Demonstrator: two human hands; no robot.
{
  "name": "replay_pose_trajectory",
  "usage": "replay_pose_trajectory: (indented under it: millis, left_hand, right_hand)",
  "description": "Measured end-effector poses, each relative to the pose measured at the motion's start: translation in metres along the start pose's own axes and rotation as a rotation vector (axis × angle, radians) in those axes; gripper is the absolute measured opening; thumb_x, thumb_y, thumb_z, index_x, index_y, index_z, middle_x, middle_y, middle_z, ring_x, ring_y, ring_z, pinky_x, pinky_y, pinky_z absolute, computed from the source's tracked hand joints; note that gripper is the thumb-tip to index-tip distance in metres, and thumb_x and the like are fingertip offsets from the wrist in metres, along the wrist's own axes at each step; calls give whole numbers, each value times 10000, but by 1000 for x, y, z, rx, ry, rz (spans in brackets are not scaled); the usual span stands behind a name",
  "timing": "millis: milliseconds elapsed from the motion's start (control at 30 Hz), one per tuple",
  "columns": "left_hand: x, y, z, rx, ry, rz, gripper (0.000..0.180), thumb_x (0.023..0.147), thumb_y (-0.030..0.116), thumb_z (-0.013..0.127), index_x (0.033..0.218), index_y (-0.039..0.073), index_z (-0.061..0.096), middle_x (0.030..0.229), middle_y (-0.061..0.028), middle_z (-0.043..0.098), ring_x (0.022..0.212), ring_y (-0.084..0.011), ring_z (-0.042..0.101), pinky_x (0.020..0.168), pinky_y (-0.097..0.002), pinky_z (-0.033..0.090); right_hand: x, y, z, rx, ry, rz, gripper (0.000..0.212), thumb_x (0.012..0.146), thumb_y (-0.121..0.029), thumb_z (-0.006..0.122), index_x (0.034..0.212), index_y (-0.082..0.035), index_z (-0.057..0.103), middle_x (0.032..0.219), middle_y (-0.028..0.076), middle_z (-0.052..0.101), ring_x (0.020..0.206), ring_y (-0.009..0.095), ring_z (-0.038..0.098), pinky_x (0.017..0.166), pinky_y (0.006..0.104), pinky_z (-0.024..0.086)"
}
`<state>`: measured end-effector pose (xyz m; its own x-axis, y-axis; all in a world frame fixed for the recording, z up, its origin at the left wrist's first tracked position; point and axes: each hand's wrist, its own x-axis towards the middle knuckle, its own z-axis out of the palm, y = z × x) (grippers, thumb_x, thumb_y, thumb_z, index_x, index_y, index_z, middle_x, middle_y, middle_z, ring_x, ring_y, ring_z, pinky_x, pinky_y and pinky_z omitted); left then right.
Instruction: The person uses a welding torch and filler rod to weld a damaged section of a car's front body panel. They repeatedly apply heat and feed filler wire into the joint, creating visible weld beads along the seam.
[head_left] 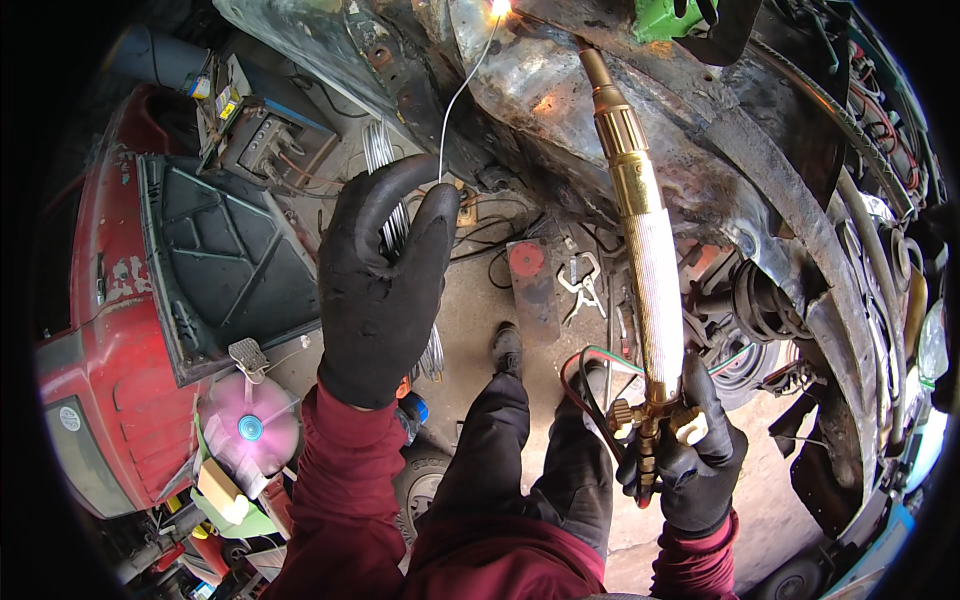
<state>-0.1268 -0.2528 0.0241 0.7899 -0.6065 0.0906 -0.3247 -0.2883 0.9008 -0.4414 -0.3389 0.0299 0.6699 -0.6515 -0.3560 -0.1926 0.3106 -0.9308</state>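
Observation:
My left hand (pixel 375 300), in a black glove, is closed on a coil of thin silvery wire (pixel 378 150), with loops hanging behind the palm. Between its thumb and forefinger a single strand (pixel 455 95) runs up to a bright glowing spot (pixel 501 8) on a bare, stained metal body panel (pixel 690 170). My gloved right hand (pixel 700 465) grips a brass gas torch (pixel 650 270) low down by its valve knobs. The torch points up and left, its tip (pixel 590 60) close to the panel. Red and green hoses (pixel 590 365) run from its base.
On the floor lie locking pliers (pixel 580 288), a metal plate with a red disc (pixel 535 290) and dark cables. Leftward are a red vehicle (pixel 120 380), a dark panel (pixel 230 255), a box-shaped machine (pixel 275 140) and a spinning pink fan (pixel 250 428). Wiring (pixel 880 130) hangs at right.

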Motion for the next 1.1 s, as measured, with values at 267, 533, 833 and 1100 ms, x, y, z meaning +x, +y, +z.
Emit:
replay_pose_trajectory:
  millis: [267,533,833,1100]
  left_hand:
    - [2,-4,0,43,3,49,283,1093,153,708,1354,42,702,945,12,626,769,-37,529,658,-248,433]
    - [4,-7,1,49,7,87,297,1097,178,715,1369,60,711,837,51,605,712,-24,502,615,-245,405]
    - [5,-2,2,31,5,47,295,1089,158,718,1359,41,702,939,9,638,760,-37,546,646,-248,455]
    - [5,2,6,0,15,12,295,1094,175,714,1363,54,711,873,41,617,734,-27,515,635,-247,424]
  right_hand:
    - [-3,1,0,-45,22,24,829,989,-314,847,1654,9,474,1276,213,792,1096,253,794,956,375,627]
    - [-4,2,0,43,31,41,839,983,-356,853,1644,12,489,1292,210,788,1095,255,792,960,377,624]
    - [-4,0,-2,-19,35,80,778,992,-253,838,1637,20,498,1306,216,780,1081,251,791,950,376,623]
    - [-2,1,-4,-118,32,45,728,948,-80,755,1627,26,515,1242,197,802,1068,223,787,941,355,617]
